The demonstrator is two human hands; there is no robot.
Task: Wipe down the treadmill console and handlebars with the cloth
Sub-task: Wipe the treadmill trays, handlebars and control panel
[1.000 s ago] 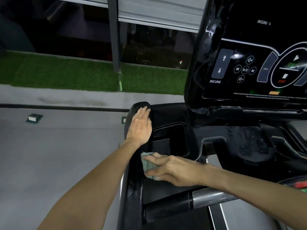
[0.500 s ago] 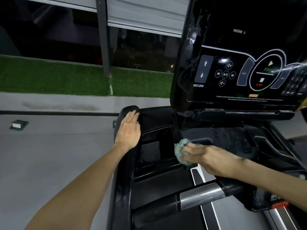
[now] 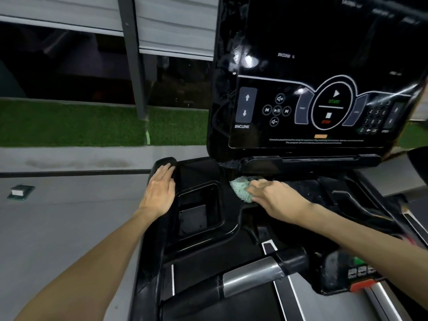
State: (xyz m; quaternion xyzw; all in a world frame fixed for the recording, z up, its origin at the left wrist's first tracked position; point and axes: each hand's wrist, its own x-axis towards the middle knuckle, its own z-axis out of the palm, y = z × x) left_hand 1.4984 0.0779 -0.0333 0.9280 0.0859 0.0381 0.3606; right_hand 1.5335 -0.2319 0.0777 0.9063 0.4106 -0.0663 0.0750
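Bunching the soft mint-green fluffy cloth (image 3: 240, 187) under curled fingers, the right grip (image 3: 275, 198) is pressing it onto the black plastic ledge (image 3: 308, 184) just below the glossy black treadmill console (image 3: 301, 66). The left grip (image 3: 159, 193) is lying flat with straight fingers, holding nothing, on the rounded black side-rail end (image 3: 162, 162). The cloth is looking light and limp, so wadding it in the palm is probably giving the firmest hold. The silver-and-black handlebar (image 3: 252, 276) is lying nearer the person, apart from both grips.
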